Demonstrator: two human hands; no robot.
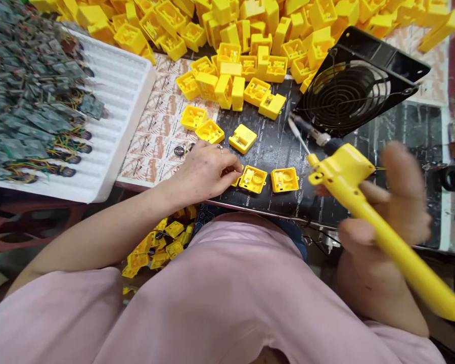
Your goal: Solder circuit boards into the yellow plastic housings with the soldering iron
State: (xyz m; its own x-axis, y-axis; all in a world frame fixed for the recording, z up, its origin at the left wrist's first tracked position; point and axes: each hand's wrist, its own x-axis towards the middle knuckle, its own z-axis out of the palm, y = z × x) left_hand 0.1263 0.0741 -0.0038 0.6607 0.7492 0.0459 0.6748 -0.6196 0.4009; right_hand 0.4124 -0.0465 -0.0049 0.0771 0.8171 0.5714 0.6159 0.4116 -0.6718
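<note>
My right hand (398, 202) holds a yellow soldering gun (367, 202), its metal tip pointing up and left above the table; the fingers are blurred by motion. My left hand (208, 169) rests on the table with thumb and forefinger pinched together. What the pinch holds, if anything, is hidden. Right beside those fingertips lies an open yellow case (253, 179), and part of another one shows under the thumb. A second open case (284, 180) sits to its right. Beyond the hand is a yellow case with speaker holes (243, 139), face up.
Many yellow cases (231, 65) are heaped at the back. A black fan (349, 96) stands tilted at the right rear. On the left, a white foam tray (114, 101) carries many circuit boards (26, 86) with wires. More yellow parts (163, 247) lie below the table edge.
</note>
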